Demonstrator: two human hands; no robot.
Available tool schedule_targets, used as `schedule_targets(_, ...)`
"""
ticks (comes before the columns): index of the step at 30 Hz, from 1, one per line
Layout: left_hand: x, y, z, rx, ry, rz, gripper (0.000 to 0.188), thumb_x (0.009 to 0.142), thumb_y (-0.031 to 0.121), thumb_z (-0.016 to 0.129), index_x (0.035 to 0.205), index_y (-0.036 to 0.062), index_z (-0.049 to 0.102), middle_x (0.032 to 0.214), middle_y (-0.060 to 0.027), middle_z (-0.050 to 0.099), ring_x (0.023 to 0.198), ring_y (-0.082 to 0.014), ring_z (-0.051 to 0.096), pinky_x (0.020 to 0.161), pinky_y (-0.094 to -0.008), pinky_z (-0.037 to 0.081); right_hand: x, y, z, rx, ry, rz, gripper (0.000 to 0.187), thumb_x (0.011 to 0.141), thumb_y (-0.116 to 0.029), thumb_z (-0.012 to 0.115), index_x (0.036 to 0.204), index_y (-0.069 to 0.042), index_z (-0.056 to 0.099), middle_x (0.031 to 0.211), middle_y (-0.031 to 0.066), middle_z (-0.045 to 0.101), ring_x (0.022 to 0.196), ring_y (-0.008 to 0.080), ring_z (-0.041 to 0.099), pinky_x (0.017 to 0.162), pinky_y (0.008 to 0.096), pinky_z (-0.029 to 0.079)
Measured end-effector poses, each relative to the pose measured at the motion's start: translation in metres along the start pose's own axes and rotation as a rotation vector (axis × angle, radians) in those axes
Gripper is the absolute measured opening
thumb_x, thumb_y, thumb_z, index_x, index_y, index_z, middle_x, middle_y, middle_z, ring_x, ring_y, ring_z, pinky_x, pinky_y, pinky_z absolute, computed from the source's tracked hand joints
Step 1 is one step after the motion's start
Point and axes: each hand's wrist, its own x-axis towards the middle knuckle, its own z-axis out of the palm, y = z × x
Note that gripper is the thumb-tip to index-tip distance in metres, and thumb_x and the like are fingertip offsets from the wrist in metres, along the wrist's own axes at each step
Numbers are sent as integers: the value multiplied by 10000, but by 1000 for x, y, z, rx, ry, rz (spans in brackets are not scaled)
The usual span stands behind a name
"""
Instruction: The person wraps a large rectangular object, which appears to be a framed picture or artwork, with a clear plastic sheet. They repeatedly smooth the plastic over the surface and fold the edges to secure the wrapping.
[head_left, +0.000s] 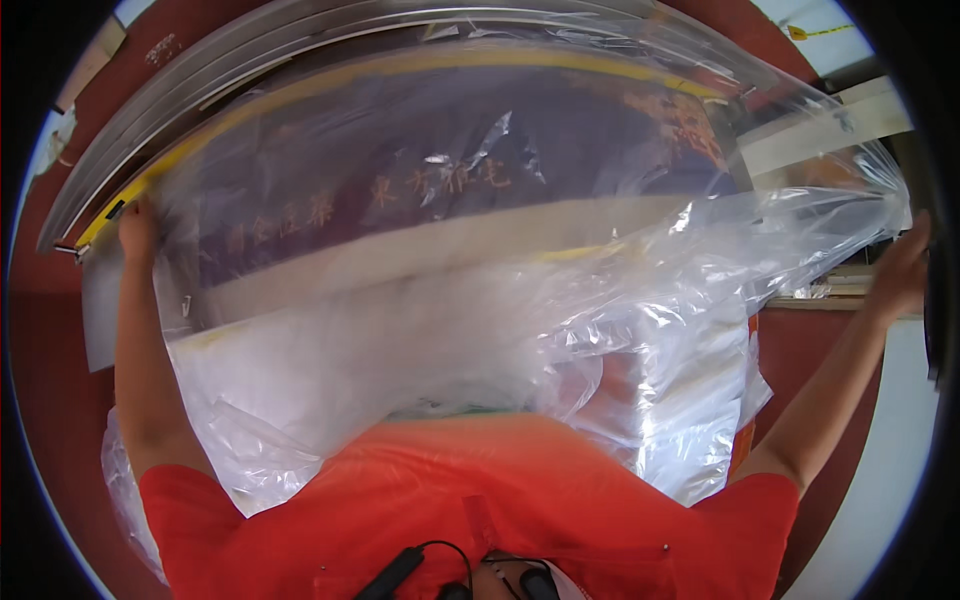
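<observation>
A large clear plastic sheet (400, 340) lies over a long panel with a dark purple-blue field (600, 130) and orange lettering, and hangs down in front of me. At the panel's left end my left hand (138, 235) is closed on the sheet's edge, beside a yellow strip (100, 218) with a small black piece on it. Far to the right, my right hand (903, 275) grips the bunched end of the sheet, its fingertips partly hidden. Between my hands the film is drawn out in creases toward the right.
Silver-grey metal rails (330, 25) curve along the far side. A pale beam (830, 135) lies at the right, partly under the film. The floor (810, 350) is reddish brown. A yellow measuring tape (800, 33) shows at the upper right.
</observation>
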Motion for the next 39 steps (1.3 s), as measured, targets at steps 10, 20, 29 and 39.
schedule_targets(10,-20,-66,-19,179,81,128,223,816,254,433,808,43,505,687,-175,527,657,-357,509,585,-426,377,-277,129,86,-327,-1219,-176,475,833,-371,350,1227,-113,287,1231,162,315,1104,361,293,919,421,247)
schedule_targets(20,-45,6,-59,560,-130,515,331,842,166,381,1142,26,383,1169,-148,387,1096,-299,339,910,-343,277,-243,122,178,-152,-1335,636,734,703,-628,345,1255,-155,249,1263,96,303,1186,290,221,959,465,105)
schedule_targets(29,-72,-13,-41,217,-224,141,483,869,322,285,1236,9,250,1303,-144,197,1216,-248,152,989,-318,113,-370,220,45,-365,-644,1467,428,799,-399,350,576,-91,547,473,-5,487,347,127,406,354,239,346)
schedule_targets(39,-42,-98,-36,122,-314,306,496,869,343,251,1254,34,209,1316,-145,148,1219,-261,129,999,-353,110,-537,38,66,-591,-2019,149,426,747,-305,409,1128,-116,425,1162,80,414,1130,224,322,880,374,313)
